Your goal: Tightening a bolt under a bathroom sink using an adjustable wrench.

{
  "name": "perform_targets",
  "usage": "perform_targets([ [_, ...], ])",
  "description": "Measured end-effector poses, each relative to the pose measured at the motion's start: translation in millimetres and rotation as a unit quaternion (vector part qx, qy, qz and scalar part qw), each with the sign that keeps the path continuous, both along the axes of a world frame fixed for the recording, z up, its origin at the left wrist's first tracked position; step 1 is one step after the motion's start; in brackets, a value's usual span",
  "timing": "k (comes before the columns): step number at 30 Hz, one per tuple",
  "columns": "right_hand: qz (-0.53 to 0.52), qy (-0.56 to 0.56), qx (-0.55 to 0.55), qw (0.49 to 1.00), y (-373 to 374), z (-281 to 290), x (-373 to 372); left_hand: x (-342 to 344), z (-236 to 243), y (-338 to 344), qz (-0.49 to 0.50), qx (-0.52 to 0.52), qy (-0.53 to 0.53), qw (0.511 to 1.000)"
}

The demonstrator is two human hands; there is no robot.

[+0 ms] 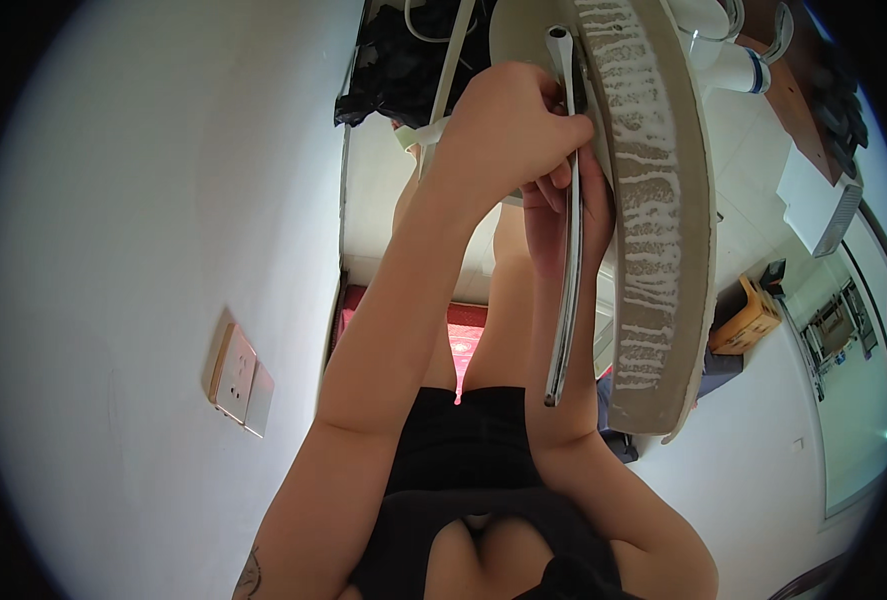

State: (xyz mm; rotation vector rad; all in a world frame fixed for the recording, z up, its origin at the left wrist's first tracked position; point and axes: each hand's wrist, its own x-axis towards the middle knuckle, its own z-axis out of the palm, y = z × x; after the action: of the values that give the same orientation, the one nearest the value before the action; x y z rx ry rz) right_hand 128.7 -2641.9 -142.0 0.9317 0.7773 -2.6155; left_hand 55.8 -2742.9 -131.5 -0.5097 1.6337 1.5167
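A long, shiny chrome bar (569,270) runs nearly upright in front of me, its upper end hollow and its lower end lying across my right forearm. My left hand (508,115) is closed on the bar near that upper end, thumb and fingers pinched together. Just below it, my right hand (593,205) is behind the bar with curled fingers around it, partly hidden by the left hand. Close to the right of both hands stands a thick, curved beige panel (698,250) with a rough white streaked strip (646,220) along its face.
A white wall with a socket plate (233,372) is close on my left. Black plastic bags (393,60) lie at the upper left. Beyond the panel are a white bottle (728,70), a white box (820,205) and a yellow-brown crate (746,318). Below me lies a red mat (466,340).
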Motion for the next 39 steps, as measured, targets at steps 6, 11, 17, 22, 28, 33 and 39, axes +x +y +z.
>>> perform_targets([
  [6, 0.013, 0.009, -0.002, 1.000, 3.8, -4.5, 2.5, 3.9, 8.8, 1.9, 0.055, -0.009, -0.025, 0.998],
  [11, 0.029, -0.034, 0.042, 0.998, 6.8, -5.7, 5.3, 11.4, 7.3, 11.1, 0.042, -0.059, 0.036, 0.997],
  [17, 0.040, -0.036, 0.069, 0.996, 8.6, -8.6, 9.4, 15.3, 14.0, 14.3, 0.044, -0.065, 0.027, 0.997],
  [22, -0.027, -0.080, 0.071, 0.994, 9.6, -13.6, 13.4, 5.5, 12.7, 15.2, -0.037, -0.091, 0.033, 0.995],
  [28, 0.041, 0.031, -0.026, 0.998, 13.0, -17.0, 13.9, 19.0, 5.9, 13.6, 0.042, -0.041, 0.020, 0.998],
  [33, -0.003, -0.109, 0.080, 0.991, -0.4, 3.1, 2.6, 22.4, 2.3, 10.2, 0.123, 0.040, 0.007, 0.992],
  [39, 0.040, -0.010, 0.058, 0.998, 6.5, -6.8, 6.3, 18.8, -4.3, 12.1, 0.134, 0.013, 0.060, 0.989],
])
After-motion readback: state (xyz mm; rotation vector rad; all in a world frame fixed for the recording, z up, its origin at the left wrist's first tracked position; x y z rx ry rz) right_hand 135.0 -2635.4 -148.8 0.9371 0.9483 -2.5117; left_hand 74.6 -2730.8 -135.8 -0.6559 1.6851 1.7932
